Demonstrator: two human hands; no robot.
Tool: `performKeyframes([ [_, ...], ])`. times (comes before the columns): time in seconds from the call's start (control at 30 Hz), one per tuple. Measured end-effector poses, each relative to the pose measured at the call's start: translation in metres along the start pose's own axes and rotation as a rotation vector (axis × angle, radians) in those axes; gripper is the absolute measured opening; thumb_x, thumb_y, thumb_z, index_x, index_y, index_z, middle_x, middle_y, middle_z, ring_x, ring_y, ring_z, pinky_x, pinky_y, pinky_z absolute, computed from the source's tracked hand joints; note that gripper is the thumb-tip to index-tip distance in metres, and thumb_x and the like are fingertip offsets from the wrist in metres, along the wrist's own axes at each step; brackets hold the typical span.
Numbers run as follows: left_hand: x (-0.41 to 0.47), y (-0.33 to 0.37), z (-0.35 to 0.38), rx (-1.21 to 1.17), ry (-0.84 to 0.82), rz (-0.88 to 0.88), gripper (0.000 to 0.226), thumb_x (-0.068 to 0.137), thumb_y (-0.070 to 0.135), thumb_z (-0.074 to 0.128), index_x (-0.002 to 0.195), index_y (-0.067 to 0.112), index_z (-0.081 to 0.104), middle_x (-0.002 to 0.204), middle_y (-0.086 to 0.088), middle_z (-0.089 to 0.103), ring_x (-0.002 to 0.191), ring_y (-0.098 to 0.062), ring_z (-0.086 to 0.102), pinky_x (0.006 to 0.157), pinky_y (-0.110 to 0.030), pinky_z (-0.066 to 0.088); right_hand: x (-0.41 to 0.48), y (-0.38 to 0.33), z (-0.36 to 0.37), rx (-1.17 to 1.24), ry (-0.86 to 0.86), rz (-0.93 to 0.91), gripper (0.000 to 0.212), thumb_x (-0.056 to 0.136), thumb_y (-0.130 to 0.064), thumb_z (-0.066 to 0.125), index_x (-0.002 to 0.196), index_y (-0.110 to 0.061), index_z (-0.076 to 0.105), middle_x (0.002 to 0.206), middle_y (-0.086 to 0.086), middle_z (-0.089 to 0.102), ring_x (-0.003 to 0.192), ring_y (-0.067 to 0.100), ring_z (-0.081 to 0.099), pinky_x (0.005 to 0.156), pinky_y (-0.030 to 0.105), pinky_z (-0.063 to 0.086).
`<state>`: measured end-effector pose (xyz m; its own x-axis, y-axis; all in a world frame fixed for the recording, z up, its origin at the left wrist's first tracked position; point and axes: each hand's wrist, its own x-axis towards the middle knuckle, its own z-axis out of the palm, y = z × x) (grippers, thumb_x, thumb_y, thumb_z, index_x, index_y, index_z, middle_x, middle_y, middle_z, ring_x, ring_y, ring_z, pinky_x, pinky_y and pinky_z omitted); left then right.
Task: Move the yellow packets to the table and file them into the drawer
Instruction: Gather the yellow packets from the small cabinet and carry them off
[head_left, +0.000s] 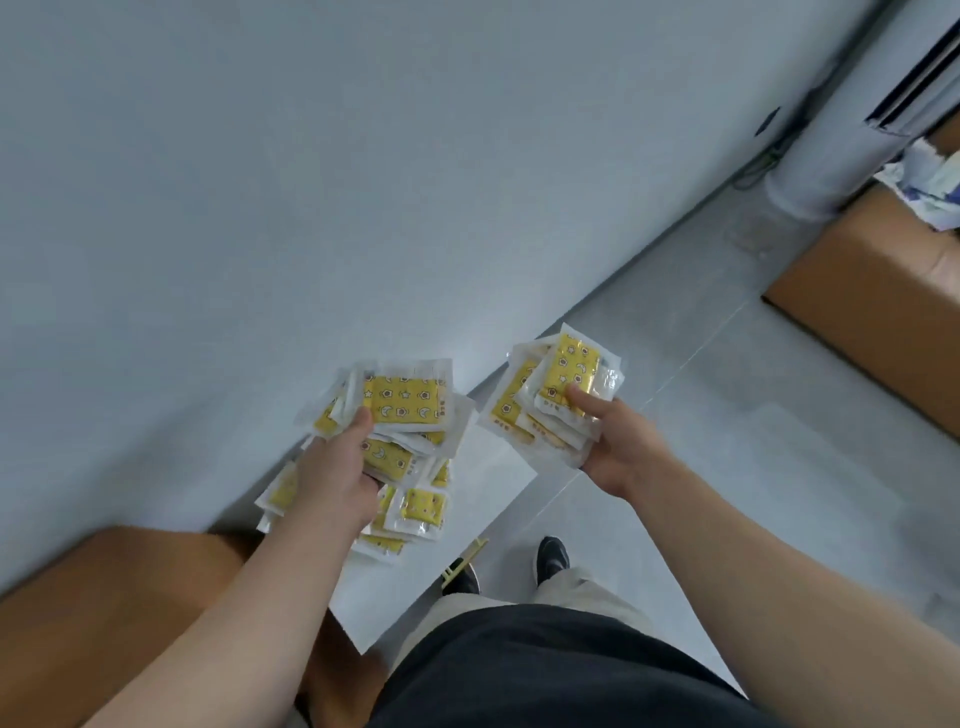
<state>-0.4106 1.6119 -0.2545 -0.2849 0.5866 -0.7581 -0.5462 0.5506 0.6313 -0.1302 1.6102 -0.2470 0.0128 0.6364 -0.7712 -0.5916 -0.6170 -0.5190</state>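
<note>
My left hand (340, 475) grips a thick stack of yellow packets (400, 402) in clear wrappers, printed with stars and moons. More of these packets fan out below that hand, low in the bundle (423, 512). My right hand (615, 447) holds a second stack of yellow packets (563, 376), thumb pressed on the top one. Both stacks are held in the air in front of my body, about a hand's width apart. No table or drawer shows in the head view.
A plain grey-white wall (260, 182) fills the upper left. A brown cardboard box (872, 317) stands on the grey floor at right, with crumpled wrappers (930, 187) above it. Another brown box (104, 618) is at lower left. My shoes (551, 558) stand on the floor.
</note>
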Motion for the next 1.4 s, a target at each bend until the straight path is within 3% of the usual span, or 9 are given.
performKeyframes([
  [0.1,-0.015,0.007,0.058,0.064,-0.157,0.025,0.024,0.095,0.013,0.068,0.119,0.014,0.067,0.112,-0.010,0.074,0.099,-0.030,0.072,0.089,-0.054,0.056,-0.021,-0.023,-0.028,0.113,0.026,-0.092,0.034,0.093,-0.010,0.069,0.127,-0.014,0.064,0.112,0.013,0.076,0.095,0.032,0.076,0.065,0.042,0.063],
  [0.27,-0.050,-0.011,0.158,0.237,-0.370,0.037,0.020,0.096,0.015,0.066,0.116,0.019,0.068,0.111,-0.006,0.074,0.098,-0.026,0.071,0.078,-0.045,0.058,-0.051,-0.050,-0.100,0.253,0.136,-0.245,0.048,0.088,-0.016,0.073,0.134,-0.016,0.062,0.119,0.010,0.074,0.103,0.031,0.074,0.070,0.040,0.061],
  [0.47,-0.107,-0.078,0.275,0.429,-0.575,-0.013,0.026,0.098,0.016,0.062,0.124,0.018,0.066,0.113,-0.008,0.073,0.101,-0.029,0.071,0.082,-0.049,0.058,-0.095,-0.078,-0.213,0.492,0.237,-0.406,0.039,0.093,-0.013,0.068,0.132,-0.014,0.064,0.120,0.013,0.074,0.102,0.033,0.074,0.065,0.039,0.062],
  [0.57,-0.138,-0.123,0.331,0.513,-0.654,-0.048,0.027,0.098,0.018,0.063,0.125,0.018,0.066,0.115,-0.009,0.074,0.103,-0.030,0.071,0.086,-0.052,0.057,-0.115,-0.092,-0.275,0.600,0.274,-0.469,0.041,0.092,-0.012,0.068,0.133,-0.012,0.063,0.121,0.015,0.073,0.104,0.035,0.073,0.071,0.044,0.063],
  [0.97,-0.269,-0.303,0.514,0.763,-0.889,-0.134,0.015,0.101,0.017,0.057,0.111,0.018,0.068,0.105,-0.006,0.076,0.099,-0.026,0.071,0.088,-0.053,0.055,-0.191,-0.153,-0.493,0.867,0.530,-0.595,0.044,0.089,-0.011,0.073,0.131,-0.013,0.064,0.115,0.013,0.075,0.106,0.038,0.072,0.097,0.059,0.053],
  [1.1,-0.290,-0.358,0.565,0.881,-0.916,-0.159,0.018,0.099,0.017,0.061,0.116,0.016,0.068,0.109,-0.007,0.076,0.103,-0.028,0.071,0.094,-0.056,0.054,-0.199,-0.161,-0.548,0.977,0.582,-0.630,0.040,0.091,-0.012,0.071,0.131,-0.012,0.065,0.118,0.014,0.074,0.107,0.038,0.072,0.096,0.059,0.054],
  [1.3,-0.310,-0.449,0.657,1.026,-0.988,-0.233,0.021,0.097,0.019,0.064,0.117,0.014,0.068,0.105,-0.005,0.077,0.098,-0.023,0.073,0.080,-0.045,0.058,-0.195,-0.184,-0.636,1.108,0.670,-0.678,0.038,0.093,-0.010,0.068,0.131,-0.009,0.066,0.120,0.017,0.073,0.109,0.041,0.070,0.096,0.061,0.054],
  [1.4,-0.323,-0.498,0.713,1.100,-1.045,-0.280,0.022,0.097,0.020,0.064,0.118,0.014,0.067,0.107,-0.006,0.077,0.099,-0.023,0.072,0.079,-0.043,0.058,-0.194,-0.210,-0.687,1.161,0.740,-0.721,0.034,0.093,-0.007,0.066,0.127,-0.007,0.067,0.118,0.018,0.073,0.107,0.041,0.071,0.084,0.060,0.059],
])
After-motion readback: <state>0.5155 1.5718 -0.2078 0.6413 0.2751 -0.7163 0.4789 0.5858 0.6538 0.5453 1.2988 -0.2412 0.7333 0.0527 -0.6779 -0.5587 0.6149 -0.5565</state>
